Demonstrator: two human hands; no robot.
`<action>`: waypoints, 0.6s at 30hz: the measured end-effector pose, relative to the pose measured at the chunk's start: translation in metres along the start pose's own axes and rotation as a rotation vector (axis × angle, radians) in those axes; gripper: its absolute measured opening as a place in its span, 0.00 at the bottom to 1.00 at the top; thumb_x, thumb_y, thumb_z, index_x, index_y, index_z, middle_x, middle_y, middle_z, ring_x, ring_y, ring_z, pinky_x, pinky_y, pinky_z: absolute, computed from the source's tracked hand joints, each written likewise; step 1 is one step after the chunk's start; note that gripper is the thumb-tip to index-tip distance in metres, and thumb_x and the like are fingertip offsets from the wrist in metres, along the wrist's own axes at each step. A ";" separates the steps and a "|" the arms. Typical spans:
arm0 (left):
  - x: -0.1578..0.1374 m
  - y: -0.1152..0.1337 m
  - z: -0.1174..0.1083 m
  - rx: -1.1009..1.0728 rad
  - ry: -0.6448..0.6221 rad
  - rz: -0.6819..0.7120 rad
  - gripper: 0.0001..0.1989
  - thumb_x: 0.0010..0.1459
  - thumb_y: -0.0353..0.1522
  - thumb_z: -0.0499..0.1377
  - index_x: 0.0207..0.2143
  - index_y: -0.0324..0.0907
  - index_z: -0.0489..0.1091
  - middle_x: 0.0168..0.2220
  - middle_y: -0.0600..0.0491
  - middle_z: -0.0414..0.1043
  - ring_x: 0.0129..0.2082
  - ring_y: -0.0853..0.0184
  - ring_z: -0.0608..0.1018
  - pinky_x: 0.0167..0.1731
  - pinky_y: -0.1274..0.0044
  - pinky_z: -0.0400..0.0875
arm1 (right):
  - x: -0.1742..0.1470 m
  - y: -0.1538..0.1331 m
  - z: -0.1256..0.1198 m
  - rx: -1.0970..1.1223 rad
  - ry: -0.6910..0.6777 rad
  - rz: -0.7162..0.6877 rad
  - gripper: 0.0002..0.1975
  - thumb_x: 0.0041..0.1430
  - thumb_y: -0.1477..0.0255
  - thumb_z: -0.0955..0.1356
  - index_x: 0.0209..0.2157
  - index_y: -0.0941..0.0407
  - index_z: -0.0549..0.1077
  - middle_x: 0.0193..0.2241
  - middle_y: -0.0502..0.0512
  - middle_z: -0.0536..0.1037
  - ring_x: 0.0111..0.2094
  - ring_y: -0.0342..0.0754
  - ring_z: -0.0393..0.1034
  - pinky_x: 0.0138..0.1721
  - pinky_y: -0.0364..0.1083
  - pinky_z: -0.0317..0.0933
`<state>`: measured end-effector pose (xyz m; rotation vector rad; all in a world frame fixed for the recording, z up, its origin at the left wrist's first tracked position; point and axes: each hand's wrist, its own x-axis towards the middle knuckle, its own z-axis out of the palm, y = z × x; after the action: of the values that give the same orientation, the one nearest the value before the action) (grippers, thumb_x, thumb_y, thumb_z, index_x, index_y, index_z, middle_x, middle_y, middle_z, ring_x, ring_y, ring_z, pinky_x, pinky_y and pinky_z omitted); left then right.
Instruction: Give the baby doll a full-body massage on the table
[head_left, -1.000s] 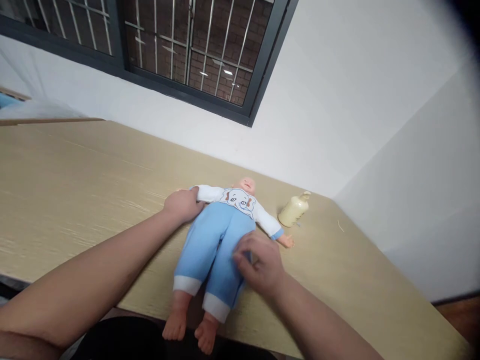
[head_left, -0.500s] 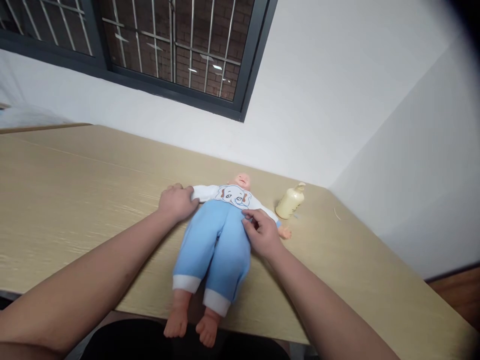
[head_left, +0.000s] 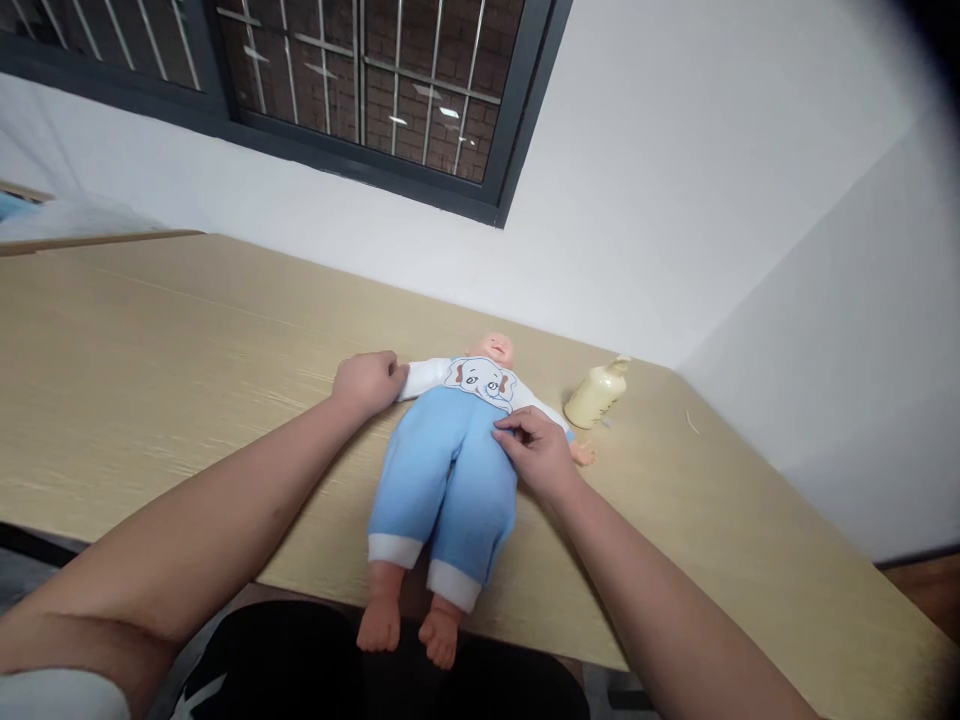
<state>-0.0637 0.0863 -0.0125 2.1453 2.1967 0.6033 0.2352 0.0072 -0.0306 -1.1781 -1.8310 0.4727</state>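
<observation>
Nearest to us, the bare plastic feet [head_left: 409,628] of the baby doll in light blue trousers and a white elephant-print top [head_left: 450,470] hang just past the near edge of the pale wood-grain table [head_left: 150,380], over our dark lap. The doll lies on its back, head pointing away from us, between our two forearms.

Our right hand [head_left: 536,452] now sits at the doll's waist, on the side toward the doll's outstretched arm. A second ago it lay lower, on the trouser leg; it has moved up, and thumb and forefinger are pinched narrow on the blue fabric where the waistband meets the white top. We judge that the grip has gone from smoothing the leg to taking hold of the waistband.

Our left hand [head_left: 369,382] keeps its place, curled closed over the doll's white sleeve, pressing it to the table as before.

Beyond the right hand, well apart from it, a cream plastic pump bottle [head_left: 598,396] leans near the doll's small bare hand. Farther off, a white wall rises with a dark-framed barred window [head_left: 360,90].
</observation>
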 end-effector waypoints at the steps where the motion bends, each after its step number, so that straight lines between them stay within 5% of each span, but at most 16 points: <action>1: 0.000 0.000 0.000 -0.003 0.001 -0.005 0.22 0.63 0.47 0.46 0.36 0.46 0.76 0.35 0.46 0.79 0.39 0.52 0.79 0.37 0.66 0.68 | 0.000 0.000 0.000 0.002 0.003 -0.004 0.06 0.56 0.67 0.72 0.34 0.52 0.80 0.35 0.53 0.76 0.30 0.45 0.69 0.34 0.47 0.64; 9: -0.001 0.000 0.003 -0.050 0.012 -0.028 0.18 0.61 0.47 0.51 0.33 0.45 0.73 0.35 0.48 0.78 0.37 0.55 0.78 0.32 0.69 0.67 | 0.000 -0.009 -0.003 -0.162 -0.015 -0.013 0.05 0.60 0.69 0.69 0.32 0.53 0.76 0.33 0.51 0.75 0.33 0.47 0.68 0.36 0.48 0.61; 14: 0.000 -0.003 0.010 -0.089 0.017 -0.026 0.17 0.61 0.46 0.52 0.38 0.45 0.73 0.38 0.46 0.78 0.41 0.53 0.78 0.35 0.68 0.69 | -0.002 -0.012 -0.004 -0.209 -0.036 -0.047 0.05 0.62 0.69 0.66 0.32 0.53 0.72 0.33 0.52 0.73 0.35 0.48 0.67 0.39 0.48 0.60; 18: 0.002 -0.007 0.014 -0.181 0.007 -0.073 0.20 0.61 0.46 0.53 0.47 0.44 0.71 0.44 0.45 0.78 0.45 0.53 0.78 0.40 0.68 0.71 | 0.000 -0.004 -0.005 -0.108 -0.019 0.058 0.08 0.63 0.65 0.65 0.31 0.53 0.70 0.29 0.50 0.72 0.32 0.48 0.65 0.35 0.47 0.59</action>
<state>-0.0672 0.0922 -0.0268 1.9690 2.1220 0.7730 0.2369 0.0043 -0.0251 -1.3069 -1.8619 0.4235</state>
